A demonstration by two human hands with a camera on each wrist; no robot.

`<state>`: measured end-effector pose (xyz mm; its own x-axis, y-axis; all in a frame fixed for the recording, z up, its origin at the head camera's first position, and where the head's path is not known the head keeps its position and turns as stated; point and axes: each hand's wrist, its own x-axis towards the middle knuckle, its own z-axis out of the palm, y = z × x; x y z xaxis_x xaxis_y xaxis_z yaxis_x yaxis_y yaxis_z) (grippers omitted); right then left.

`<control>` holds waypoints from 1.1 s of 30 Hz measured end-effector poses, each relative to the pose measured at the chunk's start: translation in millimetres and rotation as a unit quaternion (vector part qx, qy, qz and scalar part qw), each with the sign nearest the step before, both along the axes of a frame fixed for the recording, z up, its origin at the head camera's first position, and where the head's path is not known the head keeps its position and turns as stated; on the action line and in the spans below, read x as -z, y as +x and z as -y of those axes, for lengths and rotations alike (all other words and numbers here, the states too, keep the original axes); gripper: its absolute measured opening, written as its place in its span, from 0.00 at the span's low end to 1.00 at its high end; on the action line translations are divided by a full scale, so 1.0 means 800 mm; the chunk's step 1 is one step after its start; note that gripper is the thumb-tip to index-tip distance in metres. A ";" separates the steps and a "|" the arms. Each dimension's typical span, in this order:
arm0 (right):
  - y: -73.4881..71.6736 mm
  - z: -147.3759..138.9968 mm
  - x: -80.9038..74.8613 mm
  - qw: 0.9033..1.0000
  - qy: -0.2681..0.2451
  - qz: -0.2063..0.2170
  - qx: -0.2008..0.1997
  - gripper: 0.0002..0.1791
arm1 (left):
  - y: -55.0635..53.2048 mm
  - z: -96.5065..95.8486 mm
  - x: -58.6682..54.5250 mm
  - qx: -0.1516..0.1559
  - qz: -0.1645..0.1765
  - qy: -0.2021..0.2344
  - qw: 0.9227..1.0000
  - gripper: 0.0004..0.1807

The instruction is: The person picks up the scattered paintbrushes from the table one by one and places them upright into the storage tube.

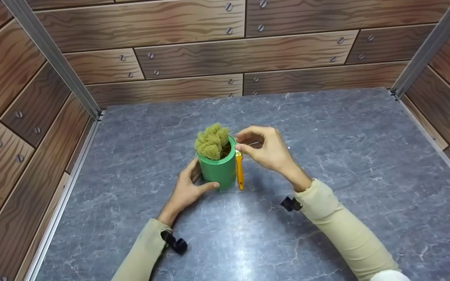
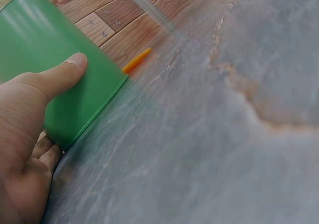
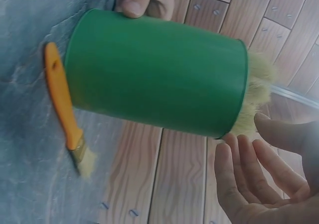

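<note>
A green cylindrical container (image 1: 219,173) stands on the table, with several tufts of pale yellowish bristles (image 1: 211,143) showing above its rim. My left hand (image 1: 187,190) grips its lower left side, the thumb across the front and the other fingers partly hidden behind it. At the right of the rim, my right hand (image 1: 270,152) has its fingers bent and its thumb apart, with nothing seen between them in the right wrist view. A paintbrush (image 3: 61,97) with an orange handle lies on the table right beside the container's base, its bristles pointing away from me.
Grey marbled tabletop (image 1: 143,156) spreads around the container. Wood-patterned walls (image 1: 193,58) enclose the back and both sides, with metal posts (image 1: 59,60) at the rear corners. Black wrist mounts (image 1: 175,242) sit on both sleeves.
</note>
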<state>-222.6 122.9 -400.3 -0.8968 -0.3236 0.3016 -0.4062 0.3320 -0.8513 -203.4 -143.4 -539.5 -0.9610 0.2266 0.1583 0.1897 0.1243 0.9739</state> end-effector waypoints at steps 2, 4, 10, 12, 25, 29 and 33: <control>-0.003 -0.001 0.004 1.000 0.001 0.008 0.005 0.11 | 0.001 0.000 -0.001 0.001 0.000 -0.002 1.000 0.60; -0.005 -0.002 0.008 1.000 0.003 0.014 0.007 0.11 | 0.001 0.001 -0.002 0.002 0.000 -0.004 1.000 0.59; -0.018 -0.006 0.026 1.000 0.005 0.014 0.015 0.10 | 0.000 0.001 -0.001 0.001 -0.003 -0.003 1.000 0.58; -0.022 -0.006 0.033 1.000 0.008 0.018 0.018 0.11 | 0.000 0.001 0.000 -0.001 -0.004 -0.002 1.000 0.58; -0.037 -0.004 0.060 0.994 0.107 0.036 0.003 0.13 | 0.002 0.001 -0.001 -0.014 -0.006 0.005 1.000 0.58; -0.040 -0.001 0.066 0.985 0.157 0.072 -0.004 0.13 | 0.002 0.001 -0.001 -0.017 -0.010 0.007 1.000 0.58; -0.042 0.005 0.073 0.973 0.199 0.115 0.000 0.11 | 0.002 0.001 0.001 -0.013 -0.017 0.009 1.000 0.57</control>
<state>-256.0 119.1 -458.5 -0.9261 -0.3730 -0.0566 -0.2191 0.6538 -0.7243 -201.6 -143.9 -540.7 -0.9607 0.1987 0.1939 0.2188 0.1122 0.9693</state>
